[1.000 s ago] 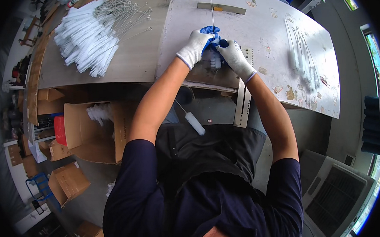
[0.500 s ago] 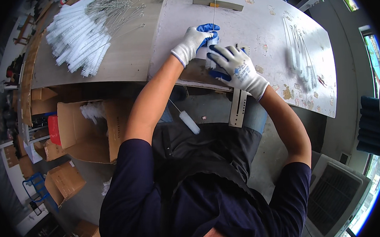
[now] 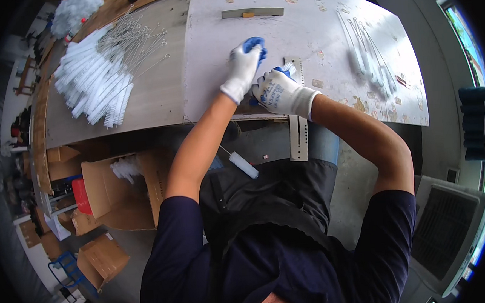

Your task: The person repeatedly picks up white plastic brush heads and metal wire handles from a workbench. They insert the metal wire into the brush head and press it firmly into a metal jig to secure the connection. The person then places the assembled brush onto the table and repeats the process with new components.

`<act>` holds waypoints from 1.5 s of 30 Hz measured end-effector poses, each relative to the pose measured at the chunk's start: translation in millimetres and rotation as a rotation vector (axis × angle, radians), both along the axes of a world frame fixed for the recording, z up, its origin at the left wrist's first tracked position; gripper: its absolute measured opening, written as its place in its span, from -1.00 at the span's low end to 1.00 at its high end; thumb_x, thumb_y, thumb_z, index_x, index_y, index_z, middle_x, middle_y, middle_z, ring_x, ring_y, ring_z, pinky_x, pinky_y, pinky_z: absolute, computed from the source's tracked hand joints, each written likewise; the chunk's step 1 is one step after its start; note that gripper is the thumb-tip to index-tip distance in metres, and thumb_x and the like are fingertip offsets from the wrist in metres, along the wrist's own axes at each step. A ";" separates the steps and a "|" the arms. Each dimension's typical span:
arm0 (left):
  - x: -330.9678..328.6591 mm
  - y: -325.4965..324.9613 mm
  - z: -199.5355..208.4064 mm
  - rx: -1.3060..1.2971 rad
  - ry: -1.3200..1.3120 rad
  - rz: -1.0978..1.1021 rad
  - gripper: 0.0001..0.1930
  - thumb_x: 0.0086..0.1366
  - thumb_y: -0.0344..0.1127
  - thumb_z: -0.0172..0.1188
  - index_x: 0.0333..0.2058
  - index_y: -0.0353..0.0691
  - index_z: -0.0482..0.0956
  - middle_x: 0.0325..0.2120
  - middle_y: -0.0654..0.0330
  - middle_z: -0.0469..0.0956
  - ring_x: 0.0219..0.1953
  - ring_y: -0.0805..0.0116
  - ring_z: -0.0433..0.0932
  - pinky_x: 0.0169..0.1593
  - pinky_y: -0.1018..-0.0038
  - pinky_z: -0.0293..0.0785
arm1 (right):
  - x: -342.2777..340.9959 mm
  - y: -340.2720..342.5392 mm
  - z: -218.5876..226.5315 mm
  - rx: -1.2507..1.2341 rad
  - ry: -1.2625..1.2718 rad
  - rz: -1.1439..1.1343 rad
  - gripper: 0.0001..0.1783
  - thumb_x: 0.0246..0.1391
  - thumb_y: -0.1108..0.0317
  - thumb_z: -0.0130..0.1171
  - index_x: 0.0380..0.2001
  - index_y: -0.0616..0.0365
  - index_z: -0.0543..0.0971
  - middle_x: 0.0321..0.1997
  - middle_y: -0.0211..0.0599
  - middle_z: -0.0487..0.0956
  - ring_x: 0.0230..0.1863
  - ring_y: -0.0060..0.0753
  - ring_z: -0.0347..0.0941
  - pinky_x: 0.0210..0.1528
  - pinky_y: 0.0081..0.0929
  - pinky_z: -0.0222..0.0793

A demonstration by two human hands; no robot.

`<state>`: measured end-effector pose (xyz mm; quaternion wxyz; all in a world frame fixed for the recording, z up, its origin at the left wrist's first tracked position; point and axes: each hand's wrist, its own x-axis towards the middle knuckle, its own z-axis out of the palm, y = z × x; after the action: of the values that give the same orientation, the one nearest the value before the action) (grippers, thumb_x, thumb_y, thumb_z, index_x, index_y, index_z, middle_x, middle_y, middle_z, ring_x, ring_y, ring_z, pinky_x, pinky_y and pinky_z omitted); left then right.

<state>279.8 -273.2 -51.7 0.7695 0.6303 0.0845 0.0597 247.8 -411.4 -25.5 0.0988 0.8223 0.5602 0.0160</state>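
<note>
My left hand [image 3: 246, 64], in a white glove with a blue palm, is closed above the pale tabletop; whatever it may hold is hidden. Close beside it, nearer the table edge, my gloved right hand [image 3: 278, 92] is closed around a white-bristled wire brush [image 3: 289, 68]. Only a short bristled part of it shows past the fingers. A perforated metal strip [image 3: 299, 137] passes by my right hand and juts over the table's front edge. Another white brush [image 3: 243, 165] hangs on a thin wire below the edge, over my dark apron.
A big heap of white brushes [image 3: 93, 80] covers the left tabletop. Several more brushes [image 3: 374, 62] lie at the right. A grey bar [image 3: 253, 12] with a yellow piece lies at the back. An open cardboard box [image 3: 119, 210] stands below the table at the left.
The upright wire above my left hand no longer shows. My right hand has moved left and down and closed around the brush; its fingers were spread before. The view has shifted slightly.
</note>
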 end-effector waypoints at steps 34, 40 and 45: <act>-195.9 65.3 -17.8 -0.200 0.402 -0.406 -0.71 0.44 -0.26 0.09 -0.42 -0.30 0.59 -0.70 0.39 0.37 -0.67 0.62 0.30 -0.58 0.59 0.17 | -22.1 -17.8 -2.5 0.372 0.968 -0.646 -0.48 0.17 0.07 0.32 -0.01 0.32 0.56 -0.14 0.05 0.67 -0.12 -0.02 0.64 -0.11 -0.31 0.53; -178.2 92.8 -15.3 0.141 0.286 -0.478 -0.73 0.42 -0.28 0.12 -0.42 -0.29 0.66 -0.63 0.41 0.45 -0.59 0.67 0.32 -0.49 0.63 0.21 | -8.9 0.5 6.6 -0.099 0.263 -0.278 -0.47 0.08 -0.08 0.28 -0.16 0.19 0.58 -0.22 -0.08 0.67 -0.12 -0.07 0.65 -0.05 -0.19 0.53; -179.1 103.2 -5.2 1.023 -0.099 -0.334 -0.79 0.33 -0.22 0.22 -0.17 -0.18 0.65 -0.43 0.12 0.65 -0.37 0.11 0.63 -0.20 0.22 0.52 | -28.4 2.3 -7.1 -0.004 0.228 -0.375 -0.57 0.17 -0.02 0.20 -0.19 0.16 0.54 -0.27 -0.10 0.67 -0.22 -0.08 0.66 -0.14 -0.17 0.54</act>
<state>100.7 -170.0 -56.9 0.3664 0.9258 -0.0931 -0.0005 219.5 -409.1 -32.7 0.0378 0.9085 0.4048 -0.0969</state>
